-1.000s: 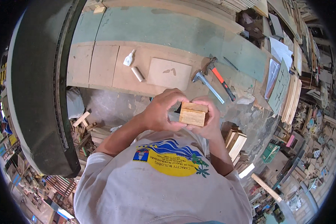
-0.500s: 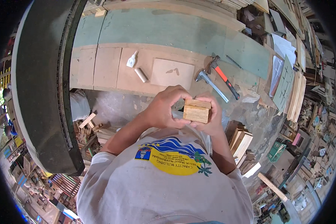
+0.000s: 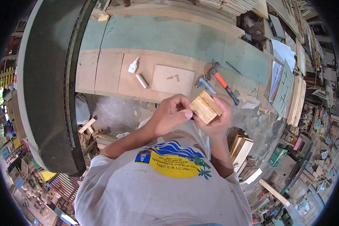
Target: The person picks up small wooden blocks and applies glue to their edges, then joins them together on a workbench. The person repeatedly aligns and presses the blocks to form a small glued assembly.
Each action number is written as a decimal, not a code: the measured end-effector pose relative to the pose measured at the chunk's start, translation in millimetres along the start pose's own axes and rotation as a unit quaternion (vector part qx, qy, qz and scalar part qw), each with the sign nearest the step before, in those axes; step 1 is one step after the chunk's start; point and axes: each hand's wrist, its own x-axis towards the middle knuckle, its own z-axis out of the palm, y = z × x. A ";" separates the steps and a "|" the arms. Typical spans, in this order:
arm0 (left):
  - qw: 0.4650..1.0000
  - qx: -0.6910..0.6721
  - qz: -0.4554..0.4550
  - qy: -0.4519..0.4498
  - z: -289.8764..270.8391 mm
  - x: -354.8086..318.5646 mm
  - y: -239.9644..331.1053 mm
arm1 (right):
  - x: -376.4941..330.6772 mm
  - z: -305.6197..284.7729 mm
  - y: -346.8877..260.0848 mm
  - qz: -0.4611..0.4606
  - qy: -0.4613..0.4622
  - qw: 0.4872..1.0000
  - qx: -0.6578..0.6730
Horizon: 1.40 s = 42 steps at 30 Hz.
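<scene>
A small light-brown wooden block (image 3: 204, 108), with a long joint or step running across it, is held up in front of my shirt, tilted with one corner toward the bench. My right hand (image 3: 221, 117) wraps round its right side and underside. At its left corner, my left hand (image 3: 172, 116) has its fingers curled and its fingertips against the wood; the thumb lies just beside them. Beyond the hands, a caliper (image 3: 205, 83) is partly covered by the block. A hammer (image 3: 225, 81) with a red and black handle lies beside it.
On the bench (image 3: 101, 71) lie a white glue bottle (image 3: 133, 65), a short pale cylinder (image 3: 142, 80), a thin flat board (image 3: 173, 79) and a dark pencil-like stick (image 3: 233, 68). A large dark machine part (image 3: 51, 83) rises at left. Wood strips (image 3: 295, 100) are stacked at right.
The block has turned from level to tilted and moved slightly right and toward the bench. My right hand moved with it; the left hand's grasp has shifted to the block's left corner.
</scene>
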 end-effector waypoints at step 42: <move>0.893 0.356 -0.069 0.267 -108.6 8.8 -95.8 | 0.5 122.1 111.9 0.152 -0.380 0.848 -0.337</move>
